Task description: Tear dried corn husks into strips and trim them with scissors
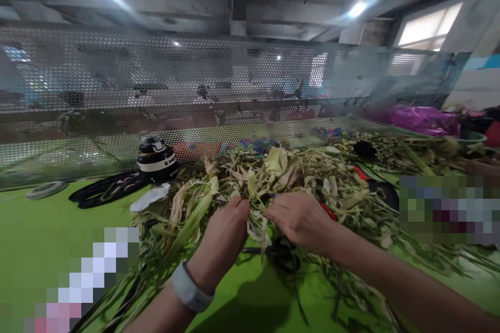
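Note:
My left hand, with a pale band on its wrist, is closed with its fingertips pinched together. Close by on the right, my right hand is closed too, knuckles up. Pale strips of corn husk hang between the two hands, and the fingers seem to grip them; the fingertips are partly hidden. A heap of dried, yellow-green husks lies right in front of both hands. Beside my right hand a red curved handle pokes out of the heap. Dark tangled material lies below the hands.
The green tabletop carries a black, white-banded container, black straps, a grey ring and white crumpled paper. A perforated metal screen stands behind. At right are a purple bag and a black round object.

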{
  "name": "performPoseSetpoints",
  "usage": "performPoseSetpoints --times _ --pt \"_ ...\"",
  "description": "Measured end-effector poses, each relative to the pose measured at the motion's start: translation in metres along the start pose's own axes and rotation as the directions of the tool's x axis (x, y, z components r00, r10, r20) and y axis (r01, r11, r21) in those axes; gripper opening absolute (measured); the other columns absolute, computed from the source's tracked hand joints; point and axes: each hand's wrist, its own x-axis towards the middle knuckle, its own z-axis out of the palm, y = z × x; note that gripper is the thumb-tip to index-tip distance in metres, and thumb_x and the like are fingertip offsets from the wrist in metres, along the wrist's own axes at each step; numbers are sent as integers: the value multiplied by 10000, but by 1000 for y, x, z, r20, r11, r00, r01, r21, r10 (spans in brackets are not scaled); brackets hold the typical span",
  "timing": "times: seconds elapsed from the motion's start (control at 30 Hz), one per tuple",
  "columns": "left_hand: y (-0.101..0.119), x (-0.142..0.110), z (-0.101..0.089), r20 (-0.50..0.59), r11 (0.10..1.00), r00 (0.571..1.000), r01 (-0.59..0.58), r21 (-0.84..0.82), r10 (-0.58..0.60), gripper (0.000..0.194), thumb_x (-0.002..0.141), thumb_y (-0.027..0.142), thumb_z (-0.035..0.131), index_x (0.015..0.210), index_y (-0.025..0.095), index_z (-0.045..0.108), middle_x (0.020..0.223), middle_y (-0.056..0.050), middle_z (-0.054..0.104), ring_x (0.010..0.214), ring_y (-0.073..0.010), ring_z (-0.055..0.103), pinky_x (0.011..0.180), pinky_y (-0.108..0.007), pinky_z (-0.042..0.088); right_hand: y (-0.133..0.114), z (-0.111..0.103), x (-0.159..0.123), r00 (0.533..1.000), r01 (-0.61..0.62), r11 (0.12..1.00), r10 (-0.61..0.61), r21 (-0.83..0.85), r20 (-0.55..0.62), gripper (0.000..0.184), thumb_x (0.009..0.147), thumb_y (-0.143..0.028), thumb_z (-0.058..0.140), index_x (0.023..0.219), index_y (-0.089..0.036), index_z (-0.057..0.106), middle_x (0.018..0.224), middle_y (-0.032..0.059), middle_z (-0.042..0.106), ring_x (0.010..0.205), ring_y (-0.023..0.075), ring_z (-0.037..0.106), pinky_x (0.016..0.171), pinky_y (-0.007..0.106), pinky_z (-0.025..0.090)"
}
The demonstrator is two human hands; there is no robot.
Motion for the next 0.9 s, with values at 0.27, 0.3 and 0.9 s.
performPoseSetpoints --times 0.27,0.3,0.9 --pt "43 -27 11 150 987 976 -150 -49 156 206 714 44 445 728 180 598 637 -54 571 569 -167 511 539 -264 382 15 -40 2 999 23 990 -17 138 -42 222 869 -278 488 770 -173 656 661 16 515 664 134 432 643 274 292" --pt "47 -30 6 173 971 956 -225 -84 237 193 716 61 464 752 180 611 674 -65 595 591 -174 524 546 -264 388 21 -36 3 1000 7 975 -3 221 -16 234 860 -307 504 761 -168 665 654 12 522 653 126 442 628 263 300" --pt "-5 6 -21 -357 990 924 -108 92 135 179 851 155 402 819 141 578 740 -41 581 667 -141 525 620 -253 423 -4 -29 2 998 -44 841 15 539 58 285 877 -292 465 696 -145 629 608 -5 546 589 85 467 557 215 310"
